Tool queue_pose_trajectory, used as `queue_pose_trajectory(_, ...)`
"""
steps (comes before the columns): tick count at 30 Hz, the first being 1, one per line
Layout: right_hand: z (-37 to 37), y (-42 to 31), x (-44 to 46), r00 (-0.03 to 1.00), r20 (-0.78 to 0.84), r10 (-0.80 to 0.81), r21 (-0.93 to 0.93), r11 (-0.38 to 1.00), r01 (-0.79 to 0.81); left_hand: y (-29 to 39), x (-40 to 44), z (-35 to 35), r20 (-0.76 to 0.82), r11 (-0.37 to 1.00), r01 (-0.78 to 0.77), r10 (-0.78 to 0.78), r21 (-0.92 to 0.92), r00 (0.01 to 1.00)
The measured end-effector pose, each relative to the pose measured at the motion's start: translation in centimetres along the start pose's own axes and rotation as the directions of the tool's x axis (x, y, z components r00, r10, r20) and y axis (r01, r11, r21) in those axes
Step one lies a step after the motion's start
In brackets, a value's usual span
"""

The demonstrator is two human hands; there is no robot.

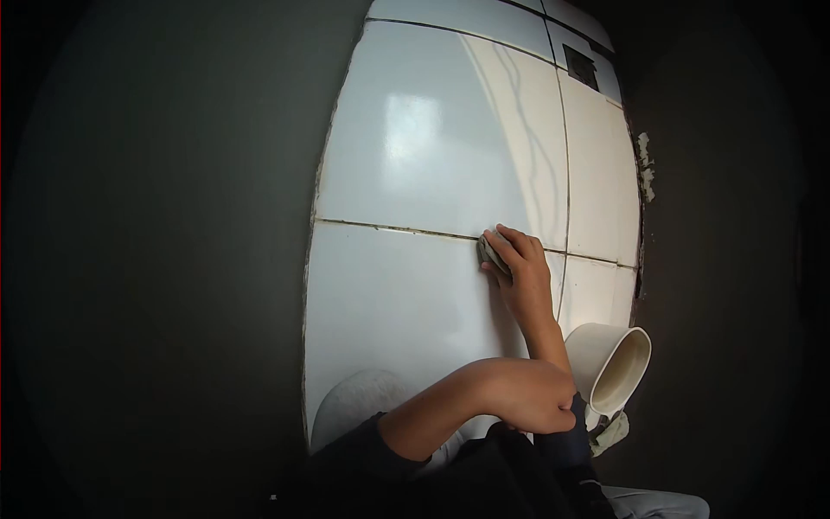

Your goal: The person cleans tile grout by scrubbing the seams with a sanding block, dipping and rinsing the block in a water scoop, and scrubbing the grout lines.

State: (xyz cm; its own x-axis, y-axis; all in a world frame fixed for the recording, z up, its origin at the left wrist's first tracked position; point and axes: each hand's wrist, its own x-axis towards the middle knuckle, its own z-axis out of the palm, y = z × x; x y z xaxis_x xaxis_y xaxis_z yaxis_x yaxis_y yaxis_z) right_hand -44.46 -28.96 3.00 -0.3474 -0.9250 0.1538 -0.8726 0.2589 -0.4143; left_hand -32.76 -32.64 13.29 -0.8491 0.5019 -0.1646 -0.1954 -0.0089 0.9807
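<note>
My right hand presses a small grey-green cloth or pad against the dark joint between two large white tiles. Its fingers are bent round the pad. My left hand lies across my right forearm, near the dark sleeve, with its fingers curled in. What it holds, if anything, is hidden.
A white pot or mug lies tilted at the right, its opening facing right, with a pale crumpled cloth below it. Dark grey surface borders the tiles. A square drain sits at the upper right.
</note>
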Motion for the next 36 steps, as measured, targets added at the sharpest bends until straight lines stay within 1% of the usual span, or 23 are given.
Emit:
queue_pose_trajectory(1, 0.0, 0.0, 0.3, 0.999, -0.008, -0.039, 0.019, 0.999, 0.039, 0.0, 0.0, 0.0, 0.0, 1.0, 0.001, -0.001, -0.001, 1.0)
queue_pose_trajectory(2, 0.0, -0.1, 0.6, 0.999, -0.008, -0.036, 0.02, 0.999, 0.036, 0.0, -0.1, 0.0, 0.017, 0.999, -0.021, 0.021, -0.027, 1.0)
queue_pose_trajectory(4, 0.3, -0.9, 1.2, 0.999, 0.045, -0.018, -0.004, 1.0, 0.019, 0.3, 0.0, 0.0, 0.042, 0.998, -0.043, 0.046, -0.055, 0.998)
queue_pose_trajectory(5, 0.8, -1.6, 1.7, 0.995, 0.041, -0.087, 0.032, 0.996, 0.086, 0.7, -0.1, 0.0, 0.084, 0.992, -0.061, 0.071, -0.113, 0.994)
queue_pose_trajectory(6, 1.6, -2.6, 2.2, 0.993, 0.051, -0.108, 0.066, 0.992, 0.104, 0.9, -0.1, -0.1, 0.127, 0.983, -0.076, 0.098, -0.169, 0.987)
queue_pose_trajectory(7, 2.3, -3.5, 2.7, 0.99, 0.057, -0.132, 0.101, 0.987, 0.125, 0.9, -0.1, -0.2, 0.134, 0.984, -0.075, 0.097, -0.163, 0.986)
queue_pose_trajectory(10, 3.7, -4.1, 3.0, 0.986, 0.043, -0.159, 0.121, 0.981, 0.153, 0.7, -0.4, -0.5, 0.131, 0.975, -0.098, 0.125, -0.197, 0.983)
queue_pose_trajectory(12, 2.5, -2.4, 2.1, 0.991, 0.024, -0.129, 0.094, 0.988, 0.126, 0.8, -0.9, -0.8, 0.019, 0.997, -0.052, 0.053, -0.058, 0.998)
queue_pose_trajectory(13, 1.5, -1.1, 1.6, 0.994, 0.004, -0.108, 0.062, 0.992, 0.108, 0.7, -1.0, -0.7, 0.016, 0.997, -0.053, 0.054, -0.062, 0.998)
queue_pose_trajectory(15, -0.6, 1.5, 0.3, 0.999, 0.001, -0.033, 0.025, 0.999, 0.033, 0.6, -1.1, -0.6, -0.131, 0.98, 0.129, -0.11, 0.15, 0.985)
queue_pose_trajectory(16, -1.5, 2.4, 0.1, 0.999, -0.013, -0.045, -0.005, 0.999, 0.045, 0.6, -1.3, -0.3, -0.215, 0.964, 0.207, -0.169, 0.169, 0.962)
queue_pose_trajectory(17, -1.3, 2.6, 0.0, 0.999, -0.014, -0.043, -0.008, 0.999, 0.043, 0.4, -1.3, 0.0, -0.212, 0.964, 0.205, -0.167, 0.171, 0.963)
queue_pose_trajectory(19, -0.5, 2.2, 0.1, 0.997, -0.038, -0.065, 0.01, 0.998, 0.065, -0.2, -1.0, 0.3, -0.291, 0.927, 0.287, -0.212, 0.243, 0.933)
queue_pose_trajectory(20, 0.1, 0.8, 0.6, 0.996, -0.019, -0.087, 0.055, 0.995, 0.088, 0.2, -1.2, 0.0, -0.287, 0.926, 0.286, -0.212, 0.247, 0.934)
queue_pose_trajectory(22, 1.9, -2.4, 1.9, 0.987, 0.016, -0.162, 0.128, 0.979, 0.158, 1.5, -1.4, -0.6, -0.071, 0.984, 0.124, -0.115, 0.132, 0.991)
queue_pose_trajectory(23, 3.0, -3.5, 2.4, 0.981, 0.021, -0.194, 0.119, 0.974, 0.19, 1.4, -1.3, -0.7, -0.067, 0.983, 0.126, -0.118, 0.132, 0.991)
queue_pose_trajectory(25, 2.9, -3.7, 2.5, 0.981, 0.049, -0.188, 0.134, 0.974, 0.18, 1.2, -1.3, -0.6, -0.049, 0.998, -0.022, 0.025, 0.063, 0.998)
queue_pose_trajectory(28, 1.1, 0.0, 0.7, 0.996, -0.021, -0.086, 0.086, 0.992, 0.087, 1.0, -1.1, -0.5, -0.028, 0.997, 0.023, -0.021, 0.07, 0.999)
queue_pose_trajectory(29, -0.4, 0.8, 0.0, 1.0, -0.008, 0.001, 0.039, 0.999, 0.0, 1.1, -1.0, -0.5, -0.032, 0.997, 0.02, -0.018, 0.07, 0.999)
queue_pose_trajectory(31, -1.1, 1.7, -0.6, 0.999, -0.042, 0.031, 0.025, 0.999, -0.03, 1.2, -0.8, -0.4, -0.006, 0.997, 0.036, -0.035, 0.064, 0.999)
queue_pose_trajectory(33, 0.2, 0.8, -0.3, 0.998, -0.066, 0.006, 0.025, 1.0, -0.004, 0.9, -0.5, -0.2, 0.004, 0.998, 0.019, -0.02, 0.061, 1.0)
queue_pose_trajectory(35, 2.1, -2.1, 1.0, 0.995, -0.048, -0.088, 0.096, 0.991, 0.092, 0.8, -0.4, -0.2, 0.016, 0.998, 0.01, -0.011, 0.057, 1.0)
queue_pose_trajectory(36, 3.3, -3.6, 1.7, 0.991, -0.046, -0.126, 0.117, 0.985, 0.131, 0.9, -0.5, -0.2, -0.009, 0.998, -0.011, 0.012, 0.063, 1.0)
